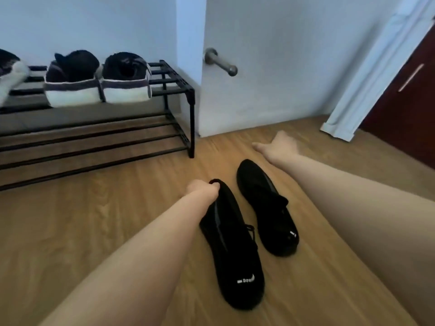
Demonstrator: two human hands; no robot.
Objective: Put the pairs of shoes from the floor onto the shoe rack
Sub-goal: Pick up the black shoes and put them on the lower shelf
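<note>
Two black shoes lie on the wooden floor in front of me. My left hand is shut on the far end of the left black shoe. The right black shoe lies beside it, untouched. My right hand hovers past that shoe's far end, fingers apart, holding nothing. The black two-tier shoe rack stands at the left against the wall. On its top tier sits a pair of black-and-white shoes, heels toward me, with another shoe at the far left edge.
An open white door with a metal handle stands right of the rack. A dark brown door is at the far right. The rack's lower tier holds nothing.
</note>
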